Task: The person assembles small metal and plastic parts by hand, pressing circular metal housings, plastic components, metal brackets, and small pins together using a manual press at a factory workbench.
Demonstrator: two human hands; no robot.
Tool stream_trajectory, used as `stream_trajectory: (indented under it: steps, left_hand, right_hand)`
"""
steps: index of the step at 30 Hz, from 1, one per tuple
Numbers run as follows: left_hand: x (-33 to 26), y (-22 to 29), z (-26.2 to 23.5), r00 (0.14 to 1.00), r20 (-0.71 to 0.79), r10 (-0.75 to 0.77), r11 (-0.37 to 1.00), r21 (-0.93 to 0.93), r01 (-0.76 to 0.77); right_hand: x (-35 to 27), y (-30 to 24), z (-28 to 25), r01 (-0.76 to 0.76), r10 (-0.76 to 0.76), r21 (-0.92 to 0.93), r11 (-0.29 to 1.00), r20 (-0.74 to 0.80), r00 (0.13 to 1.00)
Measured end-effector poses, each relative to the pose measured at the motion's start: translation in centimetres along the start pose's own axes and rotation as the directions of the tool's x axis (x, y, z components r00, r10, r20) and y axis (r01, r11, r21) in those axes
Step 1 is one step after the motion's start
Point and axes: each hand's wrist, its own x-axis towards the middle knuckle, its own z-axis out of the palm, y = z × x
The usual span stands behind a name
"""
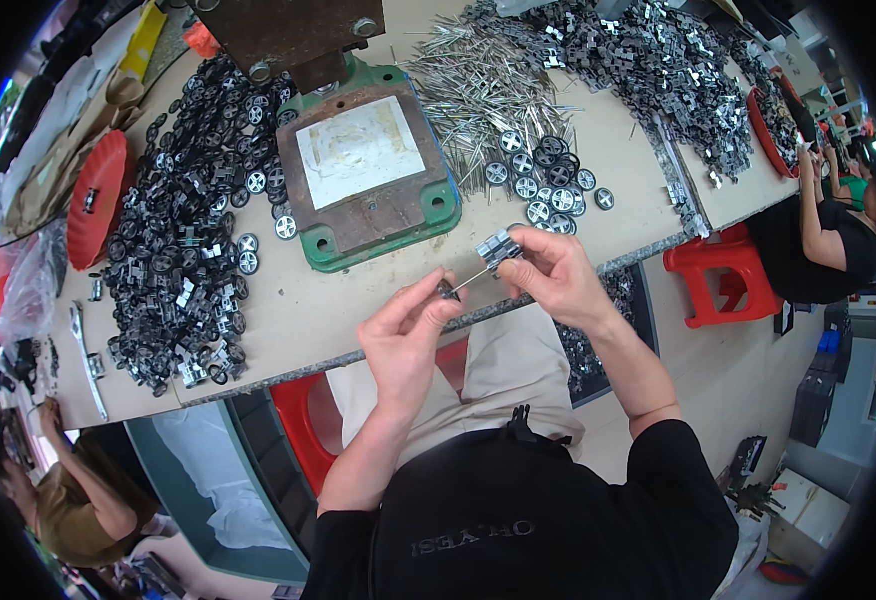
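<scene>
Between finger and thumb, my left hand (408, 335) pinches a small black toy wheel (447, 290). A thin metal axle (473, 279) runs from that wheel toward a grey and black plastic chassis piece (498, 248), which my right hand (558, 275) grips by its near side. Whether the axle's far end sits inside the piece or just touches it, I cannot tell. Both hands are over the front edge of the table, before a green-based press (383, 240). Beyond my right hand lies a small group of black wheels with silver spokes (539, 211).
Loose metal axles (478, 90) lie heaped behind the wheels. Chassis pieces (648, 70) cover the back right; finished-looking wheeled pieces (173, 280) pile up at left. A wrench (85, 350), a red dish (101, 200) and a red stool (723, 275) are nearby. People sit on both sides.
</scene>
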Motion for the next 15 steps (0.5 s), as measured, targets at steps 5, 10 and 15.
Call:
stream_trajectory:
  steps: [5, 10, 15]
  left_hand:
    - [0.5, 0.1, -0.5, 0.977, 0.082, -0.195, 0.922, -0.324, 0.211]
    - [0.0, -0.6, 0.4, 1.000, 0.012, 0.022, 0.999, -0.027, -0.021]
    - [0.4, -0.1, 0.6, 0.998, -0.013, -0.061, 0.998, 0.002, 0.061]
  right_hand:
    - [0.1, -0.3, 0.8, 0.333, -0.363, -0.306, 0.892, -0.046, 0.931]
    - [0.3, 0.1, 1.4, 0.257, -0.265, -0.352, 0.900, 0.028, 0.964]
    - [-0.1, 0.4, 2.1, 0.268, -0.304, -0.441, 0.857, -0.012, 0.953]
